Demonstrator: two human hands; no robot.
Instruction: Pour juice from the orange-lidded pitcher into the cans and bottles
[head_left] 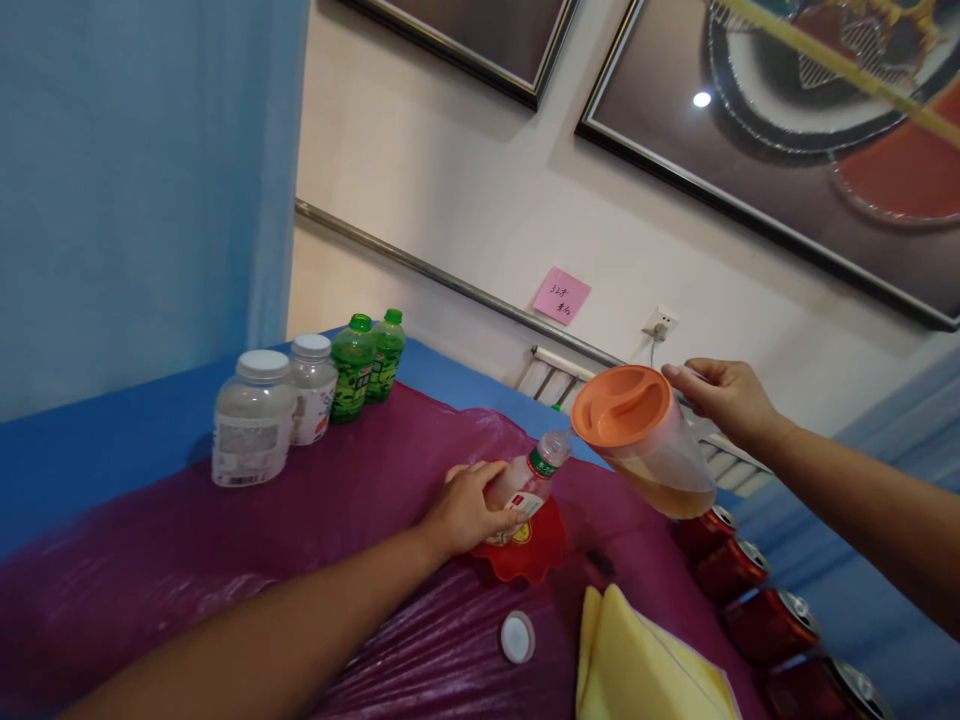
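while the right hand [720, 395] grips the orange-lidded translucent plastic pitcher [664, 470], spout at the clear plastic bottle [534, 482], the left hand [466, 512] clasps that bottle – a slow, steady tilt should suit its narrow mouth. right of the bottle lie a folded yellow cloth [645, 665] and, farther, red metal cans [731, 570] the pitcher might knock; under it, a red scalloped dish [546, 545]; nearer, a round white cap [517, 638].

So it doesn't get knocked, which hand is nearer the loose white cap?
Left: the left hand, holding the bottle, is just beyond the white cap; the right hand is farther off, holding up the pitcher.
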